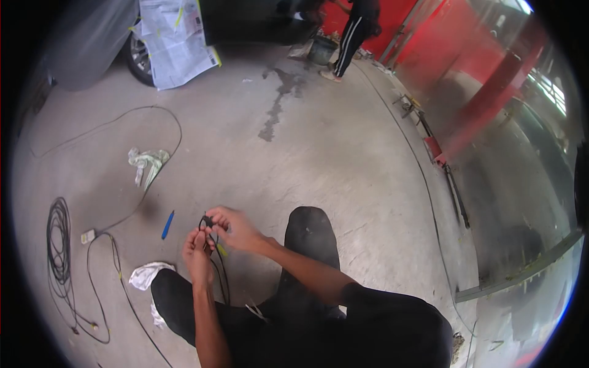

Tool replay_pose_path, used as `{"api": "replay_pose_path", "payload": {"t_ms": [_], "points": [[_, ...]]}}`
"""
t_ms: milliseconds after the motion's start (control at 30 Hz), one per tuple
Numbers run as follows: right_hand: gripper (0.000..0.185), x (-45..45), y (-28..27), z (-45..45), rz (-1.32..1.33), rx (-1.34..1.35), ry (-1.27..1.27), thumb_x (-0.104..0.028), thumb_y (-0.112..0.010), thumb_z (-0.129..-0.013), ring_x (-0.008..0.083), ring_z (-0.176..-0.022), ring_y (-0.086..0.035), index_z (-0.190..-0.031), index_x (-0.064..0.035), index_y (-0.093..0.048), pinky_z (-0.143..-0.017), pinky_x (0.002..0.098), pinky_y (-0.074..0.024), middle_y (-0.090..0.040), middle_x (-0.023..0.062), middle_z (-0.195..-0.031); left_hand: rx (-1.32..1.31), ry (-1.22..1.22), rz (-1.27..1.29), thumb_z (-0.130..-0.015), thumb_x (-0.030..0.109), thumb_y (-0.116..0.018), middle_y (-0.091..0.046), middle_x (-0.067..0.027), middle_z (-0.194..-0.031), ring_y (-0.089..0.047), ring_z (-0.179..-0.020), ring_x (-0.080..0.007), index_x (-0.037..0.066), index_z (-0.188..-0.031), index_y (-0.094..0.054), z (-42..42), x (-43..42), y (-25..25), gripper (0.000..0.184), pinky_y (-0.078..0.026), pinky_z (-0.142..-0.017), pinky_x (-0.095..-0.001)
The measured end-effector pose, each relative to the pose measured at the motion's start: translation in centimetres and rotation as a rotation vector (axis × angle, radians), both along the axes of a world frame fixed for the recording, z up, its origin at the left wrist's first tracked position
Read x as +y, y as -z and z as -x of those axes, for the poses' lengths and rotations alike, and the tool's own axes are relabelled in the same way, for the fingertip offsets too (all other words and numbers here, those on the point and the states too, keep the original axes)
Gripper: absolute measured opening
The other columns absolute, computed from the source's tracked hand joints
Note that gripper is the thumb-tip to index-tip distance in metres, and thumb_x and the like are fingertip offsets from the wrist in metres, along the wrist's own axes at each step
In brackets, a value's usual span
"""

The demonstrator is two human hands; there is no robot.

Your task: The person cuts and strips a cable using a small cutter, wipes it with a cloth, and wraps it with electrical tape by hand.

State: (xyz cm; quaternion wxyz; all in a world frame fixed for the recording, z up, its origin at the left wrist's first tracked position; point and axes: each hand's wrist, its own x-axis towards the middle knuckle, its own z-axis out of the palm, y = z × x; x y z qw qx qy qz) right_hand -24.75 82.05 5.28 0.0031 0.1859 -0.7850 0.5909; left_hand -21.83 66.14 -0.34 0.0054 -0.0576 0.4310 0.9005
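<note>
Between my two hands, above the concrete floor and in front of my knees, is a black cable (223,276). Its upper part bends into a small loop at my fingertips, and the rest hangs down toward my lap. My left hand (197,248) pinches the cable from below. Above and to the right, my right hand (232,228) has its fingers closed on the dark upper end of it. Whether that end carries a plug or bare wires is too small to tell. A blue pen-like tool (167,225) lies on the floor left of my hands.
At left lie a coiled black cable (59,245), a white socket block (88,236) and crumpled cloths (149,161). A paper-masked car (175,43) stands at the back left. Another person (351,37) stands near a dark bucket (321,51). Along the right runs a long cable (423,165).
</note>
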Motion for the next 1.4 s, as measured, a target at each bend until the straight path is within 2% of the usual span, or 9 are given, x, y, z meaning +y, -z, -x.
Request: {"api": "replay_pose_path", "payload": {"t_ms": [67,133,167,267,400,667,1067,1267,1400], "points": [[0.031,0.4,-0.1,0.4,0.015,0.086,0.065,0.002,-0.064,-0.09,0.0134,-0.082,-0.064,-0.121,-0.0024,-0.061,-0.077,0.0298,-0.0537,-0.065,0.0058,-0.089,-0.045,-0.05,0.05,-0.101,0.013,-0.06,-0.068,-0.0053,-0.103,-0.057,-0.074,-0.0089,-0.001,-0.118,-0.062,-0.2,0.2,-0.2,0.022,-0.045,-0.065,-0.0228],[0.02,0.9,0.3,1.3,0.117,0.142,0.134,0.0,-0.065,-0.092,0.0127,-0.088,-0.065,-0.111,-0.0018,-0.06,-0.082,0.0294,-0.0536,-0.063,0.0037,-0.106,0.0,0.057,0.067,-0.101,0.009,-0.059,-0.068,-0.0075,-0.108,-0.057,-0.075,-0.0093,-0.002,-0.123,-0.062,-0.3,-1.0,-0.3,0.025,-0.046,-0.066,-0.0237],[0.027,1.1,1.1,2.0,0.207,0.163,0.163,0.001,-0.064,-0.09,0.0136,-0.089,-0.065,-0.116,-0.0028,-0.06,-0.082,0.0306,-0.0542,-0.065,0.0048,-0.095,0.015,0.109,0.037,-0.1,0.007,-0.058,-0.068,-0.0093,-0.112,-0.057,-0.076,-0.0096,-0.003,-0.124,-0.062,-0.4,-1.3,-0.7,0.026,-0.046,-0.066,-0.024],[0.026,1.6,-1.9,1.6,0.122,0.173,0.249,-0.003,-0.063,-0.094,0.0127,-0.096,-0.062,-0.119,-0.005,-0.055,-0.084,0.0293,-0.0484,-0.063,0.002,-0.102,0.073,0.239,-0.078,-0.099,0.001,-0.055,-0.067,-0.0152,-0.123,-0.058,-0.076,-0.0107,-0.004,-0.127,-0.061,-0.6,-2.0,-2.0,0.028,-0.047,-0.067,-0.0245],[0.026,1.1,-3.0,0.8,0.301,0.029,0.224,-0.008,-0.062,-0.097,0.013,-0.095,-0.06,-0.121,-0.0063,-0.052,-0.082,0.0283,-0.0463,-0.062,0.0016,-0.102,0.085,0.385,-0.137,-0.1,-0.001,-0.052,-0.064,-0.0192,-0.127,-0.06,-0.078,-0.012,-0.004,-0.13,-0.059,-1.5,-2.1,-4.0,0.03,-0.051,-0.071,-0.025],[0.022,-1.9,-3.5,-1.4,0.357,0.233,0.283,-0.008,-0.058,-0.1,0.01,-0.101,-0.054,-0.121,-0.0059,-0.052,-0.072,0.0264,-0.0471,-0.056,0.0037,-0.107,0.082,0.368,-0.26,-0.102,0.002,-0.049,-0.062,-0.0237,-0.131,-0.06,-0.074,-0.0127,-0.003,-0.133,-0.055,-1.9,-1.6,-3.9,0.032,-0.054,-0.07,-0.0238],[0.018,-1.0,-2.6,-1.1,0.356,-0.294,0.361,-0.003,-0.045,-0.103,0.004,-0.074,-0.042,-0.104,-0.0077,-0.062,-0.065,0.0215,-0.0359,-0.05,-0.0056,-0.084,0.096,0.296,-0.324,-0.102,0.003,-0.048,-0.061,-0.0271,-0.132,-0.058,-0.07,-0.0118,0.0,-0.127,-0.055,-1.4,-3.1,-3.5,0.026,-0.05,-0.065,-0.0228],[0.026,-0.1,0.8,-1.0,0.073,-0.249,0.213,-0.005,-0.04,-0.105,0.0037,-0.068,-0.036,-0.101,-0.0099,-0.065,-0.059,0.0227,-0.0305,-0.044,-0.0064,-0.077,0.121,0.214,-0.308,-0.101,0.002,-0.049,-0.062,-0.0281,-0.13,-0.055,-0.068,-0.0117,-0.001,-0.126,-0.056,-0.7,-4.5,-3.3,0.026,-0.049,-0.066,-0.0232],[0.027,-1.3,1.6,-1.5,0.146,-0.386,0.172,-0.008,-0.041,-0.105,0.004,-0.069,-0.037,-0.101,-0.0079,-0.068,-0.062,0.0229,-0.0325,-0.046,-0.0058,-0.077,0.13,0.232,-0.276,-0.101,0.002,-0.048,-0.066,-0.0256,-0.124,-0.054,-0.067,-0.0113,-0.002,-0.123,-0.058,-0.4,-4.8,-3.0,0.025,-0.048,-0.066,-0.0233]]}}
